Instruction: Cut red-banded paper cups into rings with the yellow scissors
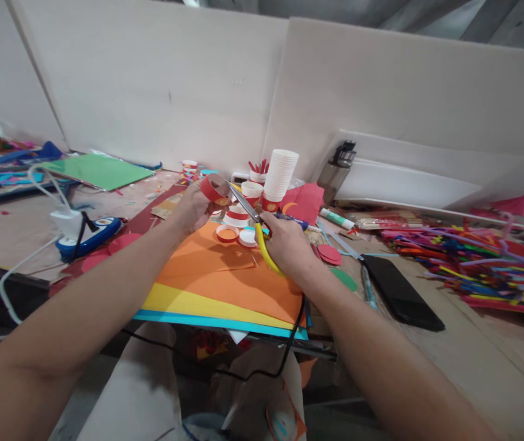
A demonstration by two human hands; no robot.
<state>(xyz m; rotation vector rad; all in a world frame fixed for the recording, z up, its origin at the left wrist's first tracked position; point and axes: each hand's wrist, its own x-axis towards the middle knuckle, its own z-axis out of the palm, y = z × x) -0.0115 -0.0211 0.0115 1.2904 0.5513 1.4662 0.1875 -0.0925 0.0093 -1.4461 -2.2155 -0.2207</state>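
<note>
My left hand grips a short, red-banded piece of paper cup, held up above the worktop. In my right hand is a pair of scissors with yellow handles. The blade tips reach close to the cup piece; whether they touch it I cannot tell. Just below the hands sit cut cup bottoms, among them an orange-lined one and a white one. Orange paper sheets lie beneath, over a yellow sheet and a blue one.
Behind the hands rises a stack of white paper cups. To the right are a black phone, a glue stick and a heap of pipe cleaners. A blue power strip stands left. A black cable hangs across my lap.
</note>
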